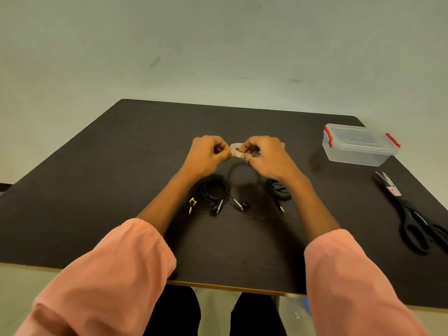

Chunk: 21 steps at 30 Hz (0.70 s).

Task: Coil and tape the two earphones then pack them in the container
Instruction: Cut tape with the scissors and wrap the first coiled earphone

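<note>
The left hand [206, 155] and the right hand [263, 154] meet above the middle of the dark table [109, 178], and between them sits a small roll of clear tape [236, 149]. The right hand curls round the roll, a ring on one finger, while the left hand's thumb and forefinger pinch at the roll's near edge, where the tape's loose end appears to be; how much tape is pulled free is too small to tell. Both hands are raised off the table, casting a soft shadow beneath them.

Below the hands lie the two earphones. The left earphone [214, 191] is a loose black coil beneath the left wrist, with an earbud lying at its near side and a plug with a yellow tag [192, 204] just to its left. The right earphone [278, 189] is a black coil partly hidden under the right wrist, its plug pointing toward the person; a black cable arcs between the two coils under the hands, and a second earbud [241, 205] lies between them.

Well apart, at the table's far right, stands the clear plastic container [358, 147], its lid on and red clips at both ends. Nearer, along the right edge, lie black-handled scissors [412, 214], blades pointing away. Pink sleeves [109, 275] are pushed up both forearms.
</note>
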Tool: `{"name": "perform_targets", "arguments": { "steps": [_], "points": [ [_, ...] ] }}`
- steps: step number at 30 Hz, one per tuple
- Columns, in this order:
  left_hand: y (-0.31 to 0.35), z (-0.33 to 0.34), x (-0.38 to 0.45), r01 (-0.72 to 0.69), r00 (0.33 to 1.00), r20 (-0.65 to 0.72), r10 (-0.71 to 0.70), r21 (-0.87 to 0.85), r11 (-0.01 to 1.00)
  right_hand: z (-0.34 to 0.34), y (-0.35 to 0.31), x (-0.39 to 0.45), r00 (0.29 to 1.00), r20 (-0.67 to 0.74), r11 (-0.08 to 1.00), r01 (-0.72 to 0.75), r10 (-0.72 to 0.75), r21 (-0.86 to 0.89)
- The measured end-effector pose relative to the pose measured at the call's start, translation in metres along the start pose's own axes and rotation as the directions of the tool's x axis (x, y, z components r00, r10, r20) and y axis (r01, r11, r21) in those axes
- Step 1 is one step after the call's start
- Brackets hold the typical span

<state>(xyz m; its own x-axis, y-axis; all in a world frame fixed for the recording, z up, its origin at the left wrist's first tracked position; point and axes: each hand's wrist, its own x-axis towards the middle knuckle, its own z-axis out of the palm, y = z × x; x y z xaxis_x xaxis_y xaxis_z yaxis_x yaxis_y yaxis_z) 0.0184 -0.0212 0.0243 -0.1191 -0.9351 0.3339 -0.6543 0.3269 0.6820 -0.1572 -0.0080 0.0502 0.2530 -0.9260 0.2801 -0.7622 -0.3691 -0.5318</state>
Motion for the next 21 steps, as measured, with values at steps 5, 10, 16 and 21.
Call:
{"name": "perform_targets", "arguments": {
  "steps": [5,10,16,21],
  "points": [
    [-0.016,0.004,-0.005,-0.004,0.990,0.139,0.012,-0.054,0.999,0.016,0.013,-0.005,0.997,0.001,0.996,0.083,-0.083,-0.042],
    [-0.015,0.008,-0.007,0.039,0.988,0.153,-0.012,-0.178,0.983,0.015,0.018,-0.004,0.994,-0.012,0.993,0.104,-0.105,-0.064],
    [-0.013,0.014,-0.013,0.056,0.998,0.043,-0.048,-0.203,0.978,0.017,0.015,-0.006,0.990,-0.043,0.990,0.131,-0.133,-0.060],
    [-0.012,0.015,-0.013,0.063,0.997,-0.033,-0.075,-0.292,0.954,0.016,0.012,-0.008,0.989,-0.053,0.989,0.135,-0.138,-0.065]
  ]
}}
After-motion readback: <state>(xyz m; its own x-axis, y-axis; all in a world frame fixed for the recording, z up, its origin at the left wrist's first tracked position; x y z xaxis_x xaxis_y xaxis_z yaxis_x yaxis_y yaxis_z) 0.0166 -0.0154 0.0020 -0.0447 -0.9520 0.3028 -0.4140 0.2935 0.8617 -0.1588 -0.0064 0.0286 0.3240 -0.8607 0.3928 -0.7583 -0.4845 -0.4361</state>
